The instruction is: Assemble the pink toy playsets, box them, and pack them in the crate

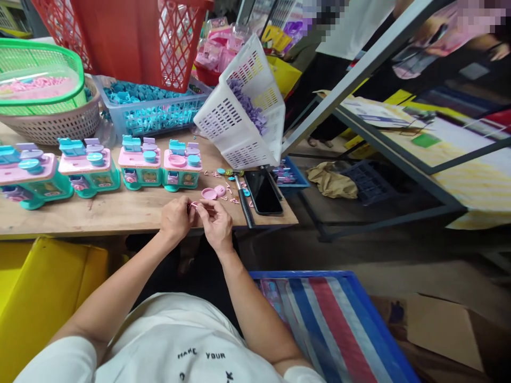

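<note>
My left hand (176, 218) and my right hand (216, 222) meet over the front edge of the wooden table (131, 213). Both pinch a small pink plastic piece (194, 204), its exact kind too small to make out. Just beyond them stands a pink and teal toy kitchen (181, 166) with blue and purple parts on top. Another toy kitchen (139, 162) stands to its left, with more in the same row. Right of my fingers lie a pink round dish (209, 193) and several tiny pink parts (235, 200).
A hammer (244, 202) and a black phone (263, 192) lie at the table's right end. Behind are a tilted white basket (239, 114), a blue basket (151, 113) of blue parts, a red basket (123, 42) and a green basket (40, 103). A metal frame (359, 58) rises at right.
</note>
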`<control>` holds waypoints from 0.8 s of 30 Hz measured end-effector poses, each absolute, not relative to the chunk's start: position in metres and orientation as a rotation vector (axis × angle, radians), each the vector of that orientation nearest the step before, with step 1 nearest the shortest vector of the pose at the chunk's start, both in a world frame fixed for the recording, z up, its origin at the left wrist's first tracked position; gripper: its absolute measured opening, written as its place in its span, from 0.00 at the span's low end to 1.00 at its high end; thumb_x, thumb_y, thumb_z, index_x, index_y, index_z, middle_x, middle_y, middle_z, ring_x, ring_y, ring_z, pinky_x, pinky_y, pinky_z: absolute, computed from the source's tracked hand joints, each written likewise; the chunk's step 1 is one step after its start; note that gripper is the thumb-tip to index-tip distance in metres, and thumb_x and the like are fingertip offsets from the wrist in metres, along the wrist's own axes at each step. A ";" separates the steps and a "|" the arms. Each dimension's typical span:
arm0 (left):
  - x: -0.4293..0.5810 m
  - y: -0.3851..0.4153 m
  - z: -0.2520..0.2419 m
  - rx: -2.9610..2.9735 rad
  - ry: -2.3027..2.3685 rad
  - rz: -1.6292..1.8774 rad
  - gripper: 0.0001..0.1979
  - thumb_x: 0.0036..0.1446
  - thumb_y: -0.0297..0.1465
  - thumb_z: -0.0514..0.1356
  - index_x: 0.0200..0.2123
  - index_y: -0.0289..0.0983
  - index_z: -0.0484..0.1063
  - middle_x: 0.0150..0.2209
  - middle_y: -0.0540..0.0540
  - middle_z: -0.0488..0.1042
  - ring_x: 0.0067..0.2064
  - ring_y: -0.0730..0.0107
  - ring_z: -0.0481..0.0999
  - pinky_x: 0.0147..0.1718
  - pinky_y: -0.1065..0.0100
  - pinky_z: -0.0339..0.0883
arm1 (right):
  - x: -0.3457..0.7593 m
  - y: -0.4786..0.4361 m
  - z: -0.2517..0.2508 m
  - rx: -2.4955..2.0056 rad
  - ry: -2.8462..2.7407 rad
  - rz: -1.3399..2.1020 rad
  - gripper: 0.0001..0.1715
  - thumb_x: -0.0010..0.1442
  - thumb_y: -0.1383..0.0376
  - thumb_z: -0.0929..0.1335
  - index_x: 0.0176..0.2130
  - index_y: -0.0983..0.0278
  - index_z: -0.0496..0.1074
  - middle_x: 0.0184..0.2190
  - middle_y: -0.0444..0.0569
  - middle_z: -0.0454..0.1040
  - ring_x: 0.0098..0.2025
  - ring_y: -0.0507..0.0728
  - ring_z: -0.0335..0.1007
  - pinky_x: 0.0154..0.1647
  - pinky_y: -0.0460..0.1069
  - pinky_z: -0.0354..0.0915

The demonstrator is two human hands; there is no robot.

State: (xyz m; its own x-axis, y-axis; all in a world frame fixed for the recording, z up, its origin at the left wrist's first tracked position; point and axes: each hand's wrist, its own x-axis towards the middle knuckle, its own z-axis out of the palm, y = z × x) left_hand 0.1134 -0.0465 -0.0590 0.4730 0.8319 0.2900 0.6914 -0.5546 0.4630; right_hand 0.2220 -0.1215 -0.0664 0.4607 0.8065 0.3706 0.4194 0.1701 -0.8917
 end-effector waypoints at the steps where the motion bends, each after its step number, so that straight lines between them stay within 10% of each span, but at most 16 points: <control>1: 0.113 -0.047 -0.059 2.437 1.299 0.722 0.06 0.61 0.31 0.56 0.35 0.36 0.72 0.32 0.40 0.79 0.34 0.58 0.78 0.32 0.65 0.64 | 0.222 -0.123 -0.066 -1.461 -1.155 0.365 0.15 0.65 0.54 0.68 0.43 0.62 0.76 0.41 0.51 0.81 0.41 0.56 0.79 0.44 0.50 0.75; 10: 0.107 -0.052 -0.049 2.129 1.274 0.780 0.04 0.58 0.27 0.58 0.30 0.36 0.72 0.30 0.40 0.77 0.34 0.59 0.77 0.35 0.64 0.64 | 0.210 -0.113 -0.060 -1.536 -1.267 0.180 0.13 0.66 0.58 0.67 0.33 0.63 0.75 0.31 0.49 0.79 0.31 0.55 0.76 0.34 0.49 0.71; 17: 0.053 -0.017 -0.019 1.582 1.064 0.835 0.14 0.54 0.38 0.63 0.22 0.35 0.70 0.21 0.48 0.72 0.23 0.73 0.69 0.24 0.72 0.61 | 0.199 -0.095 -0.036 -1.266 -1.874 -0.275 0.10 0.68 0.62 0.67 0.46 0.61 0.77 0.42 0.51 0.81 0.47 0.60 0.71 0.51 0.55 0.64; 24: -0.018 0.025 0.023 1.638 1.054 1.184 0.19 0.60 0.45 0.59 0.43 0.35 0.76 0.38 0.43 0.79 0.34 0.70 0.75 0.30 0.72 0.66 | 0.159 -0.006 0.020 -1.394 -2.073 -0.377 0.12 0.70 0.62 0.65 0.43 0.60 0.79 0.42 0.49 0.81 0.50 0.60 0.67 0.53 0.56 0.53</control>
State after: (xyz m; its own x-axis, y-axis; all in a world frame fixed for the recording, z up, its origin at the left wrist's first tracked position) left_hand -0.0175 0.0248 0.0230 0.2019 0.9428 0.2653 0.1541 -0.2980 0.9420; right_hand 0.1593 -0.0061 0.0196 -0.2632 0.7363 0.6233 0.9088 0.4061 -0.0960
